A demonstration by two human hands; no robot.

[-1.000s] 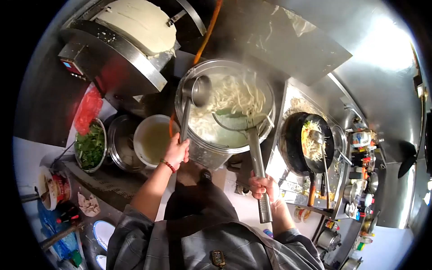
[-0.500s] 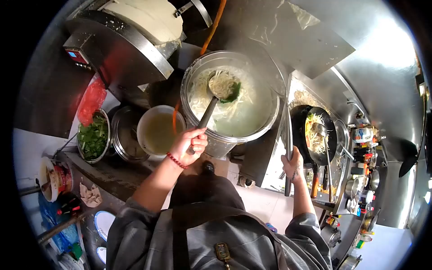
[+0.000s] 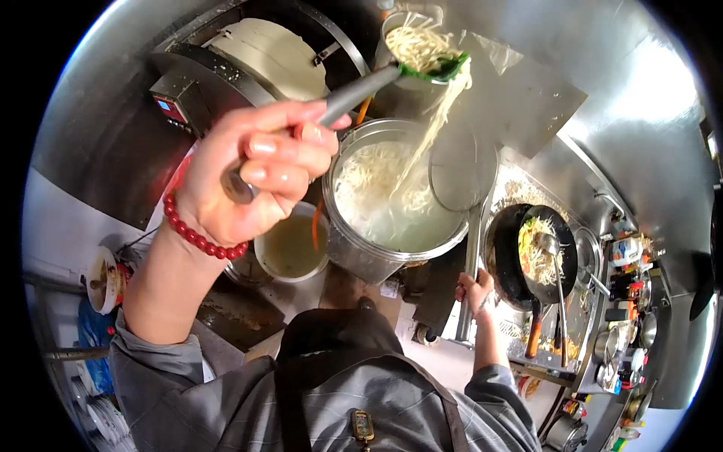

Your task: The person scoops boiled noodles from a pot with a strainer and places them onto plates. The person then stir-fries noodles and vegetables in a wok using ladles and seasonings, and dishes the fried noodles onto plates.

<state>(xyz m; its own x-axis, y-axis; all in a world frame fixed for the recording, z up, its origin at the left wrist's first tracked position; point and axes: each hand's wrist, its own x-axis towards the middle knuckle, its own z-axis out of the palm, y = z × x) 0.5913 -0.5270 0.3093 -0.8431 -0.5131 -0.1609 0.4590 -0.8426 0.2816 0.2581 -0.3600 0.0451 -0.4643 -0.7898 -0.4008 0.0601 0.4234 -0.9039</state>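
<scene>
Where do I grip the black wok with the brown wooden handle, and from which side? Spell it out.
Grip the brown wooden handle, probably best from your side and slightly left: it juts from the black wok toward you, while the silver metal ladle in the wok runs close along its right.

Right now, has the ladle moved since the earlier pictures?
Yes. Against the pot, the ladle has moved up and away: its bowl now shows beyond the far rim, no longer inside it.
</scene>
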